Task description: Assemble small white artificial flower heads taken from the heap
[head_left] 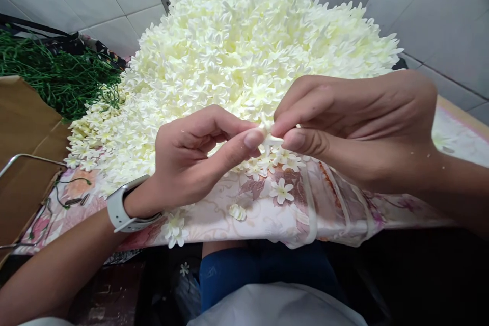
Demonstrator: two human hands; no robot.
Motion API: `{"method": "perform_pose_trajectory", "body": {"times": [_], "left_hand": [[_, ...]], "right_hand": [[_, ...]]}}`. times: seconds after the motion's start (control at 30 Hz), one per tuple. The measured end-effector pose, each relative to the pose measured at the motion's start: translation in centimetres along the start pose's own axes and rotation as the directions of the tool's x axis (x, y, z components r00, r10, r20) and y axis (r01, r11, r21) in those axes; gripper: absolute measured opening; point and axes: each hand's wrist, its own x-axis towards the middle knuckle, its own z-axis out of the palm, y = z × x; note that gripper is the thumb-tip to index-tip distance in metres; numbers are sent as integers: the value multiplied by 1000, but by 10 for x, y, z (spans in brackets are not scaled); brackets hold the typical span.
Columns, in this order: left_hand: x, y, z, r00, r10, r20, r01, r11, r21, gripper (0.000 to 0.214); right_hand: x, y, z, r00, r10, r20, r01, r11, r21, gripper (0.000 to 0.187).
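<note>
creamy white and soft-looking, a small petalled flower piece [267, 135] sits between the person's 2 hands, held above the near part of the table. the left hand [191, 158], with a pale-strapped watch [115, 210] at its wrist, clamps 1 side of it between thumb and forefinger; the right hand [367, 132] pinches the other side the same way. fingertips cover much of it, so from where i stand i cannot tell whether it is 1 flower or several pressed together.

behind the hands rises a big mound of white, star-shaped, thin-petalled flowers [248, 56], spread over a pale, floral-printed cloth [214, 229]. just below, 1 loose white flower with narrow petals [281, 192] lies near a little ribbed white piece [237, 212]. at the left, thin green tangled stems [46, 74] rest beside a brown cardboard box [30, 112].

to my eye, such fingertip work goes best with 1 hand steady and the other making small, light moves. i would grip close to the thick centre, since the thin petals would probably crease if squeezed, and keep both pinches level so nothing twists.
</note>
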Motion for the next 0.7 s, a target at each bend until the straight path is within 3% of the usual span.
{"method": "perform_pose_trajectory", "body": {"times": [0.13, 0.3, 0.43, 0.7], "left_hand": [[-4, -4, -3, 998, 57, -21, -54, 989, 136, 7], [-5, -5, -8, 992, 119, -44, -101, 949, 298, 10], [-4, -4, -9, 978, 209, 0, -193, 902, 387, 13], [-11, -9, -9, 983, 180, 21, -171, 886, 431, 12]], "right_hand": [[0, -1, 1, 1000, 13, -15, -13, 1000, 10, 4], [2, -5, 1, 998, -54, 12, 55, 988, -143, 9], [3, -7, 1, 995, -95, 28, 99, 969, -228, 11], [6, -7, 0, 997, -70, 36, 76, 970, -229, 16]]}}
